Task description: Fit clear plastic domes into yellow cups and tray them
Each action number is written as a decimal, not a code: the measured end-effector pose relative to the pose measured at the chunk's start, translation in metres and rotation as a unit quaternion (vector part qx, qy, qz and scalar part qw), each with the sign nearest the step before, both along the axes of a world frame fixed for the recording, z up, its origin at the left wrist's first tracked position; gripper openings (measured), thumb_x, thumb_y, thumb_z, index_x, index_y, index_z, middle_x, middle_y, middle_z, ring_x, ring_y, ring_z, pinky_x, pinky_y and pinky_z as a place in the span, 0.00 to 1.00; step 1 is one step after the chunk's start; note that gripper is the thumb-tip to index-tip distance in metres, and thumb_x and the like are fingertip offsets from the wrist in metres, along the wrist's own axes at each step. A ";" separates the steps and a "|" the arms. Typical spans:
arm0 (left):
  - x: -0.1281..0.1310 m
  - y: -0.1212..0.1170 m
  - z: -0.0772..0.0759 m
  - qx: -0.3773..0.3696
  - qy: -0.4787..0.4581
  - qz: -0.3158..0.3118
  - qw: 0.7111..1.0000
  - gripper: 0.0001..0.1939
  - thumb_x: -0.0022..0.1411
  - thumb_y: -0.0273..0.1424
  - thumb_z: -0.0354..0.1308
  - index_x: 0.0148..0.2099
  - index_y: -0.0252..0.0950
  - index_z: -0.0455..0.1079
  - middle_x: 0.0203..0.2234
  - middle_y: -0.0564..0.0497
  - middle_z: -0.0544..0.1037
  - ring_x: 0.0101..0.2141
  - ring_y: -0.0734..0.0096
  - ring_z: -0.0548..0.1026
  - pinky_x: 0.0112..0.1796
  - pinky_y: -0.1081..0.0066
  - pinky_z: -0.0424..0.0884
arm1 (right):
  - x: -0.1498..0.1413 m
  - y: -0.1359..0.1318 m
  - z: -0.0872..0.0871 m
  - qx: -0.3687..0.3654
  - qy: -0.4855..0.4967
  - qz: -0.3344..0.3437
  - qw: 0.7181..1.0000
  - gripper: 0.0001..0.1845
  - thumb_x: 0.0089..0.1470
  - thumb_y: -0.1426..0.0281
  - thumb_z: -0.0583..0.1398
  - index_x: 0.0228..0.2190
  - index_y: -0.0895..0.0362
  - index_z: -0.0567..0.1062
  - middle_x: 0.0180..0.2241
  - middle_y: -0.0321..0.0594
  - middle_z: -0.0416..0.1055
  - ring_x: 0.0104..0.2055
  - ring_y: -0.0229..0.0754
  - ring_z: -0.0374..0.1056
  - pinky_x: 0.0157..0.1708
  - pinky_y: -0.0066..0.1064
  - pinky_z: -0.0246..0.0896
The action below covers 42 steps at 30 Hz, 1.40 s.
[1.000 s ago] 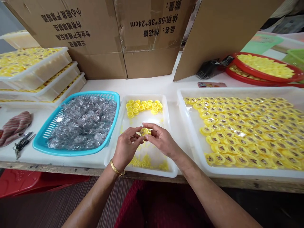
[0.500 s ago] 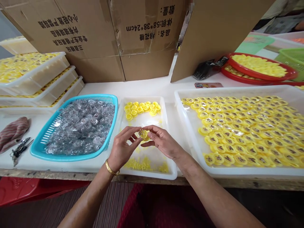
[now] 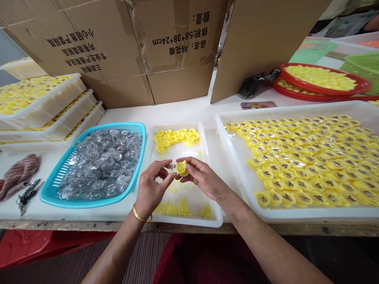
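My right hand (image 3: 203,177) grips a small yellow plastic cup-shaped piece (image 3: 181,169), its round opening turned up toward me. Close to its left side, my left hand (image 3: 154,179) pinches a small clear disc (image 3: 172,167) with a dark print. Whether disc and cup touch is hard to make out. Both hands hover over a small white tray (image 3: 217,213). At its far end lie several similar yellow cups (image 3: 174,137), and at its near end are small yellow bits (image 3: 174,206).
A blue basket (image 3: 89,204) of clear discs stands left. The large white tray (image 3: 284,213) on the right holds rows of yellow pieces with printed discs. Behind are cardboard sheets (image 3: 109,79), stacked white trays (image 3: 79,106) and red trays (image 3: 319,94). Keys (image 3: 26,197) lie far left.
The clear disc, earlier over the yellow cup's opening, is now to its left in my left hand. The cup has tipped so its opening shows. The view has shifted slightly.
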<state>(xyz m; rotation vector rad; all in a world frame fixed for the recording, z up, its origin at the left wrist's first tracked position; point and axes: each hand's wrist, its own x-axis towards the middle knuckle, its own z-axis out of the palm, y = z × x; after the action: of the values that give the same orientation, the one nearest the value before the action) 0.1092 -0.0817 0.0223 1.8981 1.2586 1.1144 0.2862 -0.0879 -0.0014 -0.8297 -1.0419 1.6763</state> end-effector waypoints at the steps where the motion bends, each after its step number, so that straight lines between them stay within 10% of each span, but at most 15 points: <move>1: 0.000 0.000 -0.002 -0.035 -0.022 0.010 0.999 0.13 0.56 0.34 0.62 0.44 0.36 0.73 0.28 0.52 0.76 0.24 0.76 0.72 0.29 0.74 0.72 | 0.000 0.000 0.000 -0.001 0.003 0.000 1.000 0.16 0.55 0.59 0.59 0.43 0.53 0.72 0.36 0.38 0.72 0.37 0.38 0.72 0.43 0.35 0.68; 11: 0.002 0.004 -0.013 -0.175 -0.199 0.031 0.964 0.16 0.52 0.37 0.65 0.41 0.33 0.72 0.22 0.55 0.74 0.21 0.78 0.70 0.22 0.77 0.68 | 0.001 0.000 -0.003 0.002 0.013 -0.022 1.000 0.14 0.54 0.60 0.61 0.41 0.53 0.72 0.39 0.37 0.70 0.39 0.40 0.73 0.49 0.41 0.66; 24: 0.027 -0.003 -0.013 0.060 0.049 0.107 0.991 0.10 0.55 0.35 0.63 0.37 0.34 0.72 0.25 0.53 0.73 0.22 0.78 0.68 0.26 0.74 0.67 | -0.005 0.001 0.000 0.010 -0.001 -0.042 0.999 0.14 0.54 0.68 0.61 0.43 0.53 0.71 0.34 0.34 0.72 0.41 0.39 0.71 0.53 0.42 0.62; 42: 0.036 0.000 -0.010 -0.015 0.021 0.136 0.990 0.10 0.52 0.35 0.64 0.33 0.35 0.71 0.21 0.54 0.72 0.23 0.75 0.70 0.26 0.74 0.67 | -0.002 0.000 0.004 -0.001 0.001 -0.045 0.999 0.13 0.54 0.69 0.59 0.43 0.53 0.73 0.38 0.36 0.74 0.43 0.39 0.70 0.52 0.41 0.62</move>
<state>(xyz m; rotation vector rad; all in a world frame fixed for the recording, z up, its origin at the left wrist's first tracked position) 0.1453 -0.0815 0.0128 1.7738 1.5850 1.1874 0.2841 -0.0881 0.0030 -0.8639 -0.9874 1.6010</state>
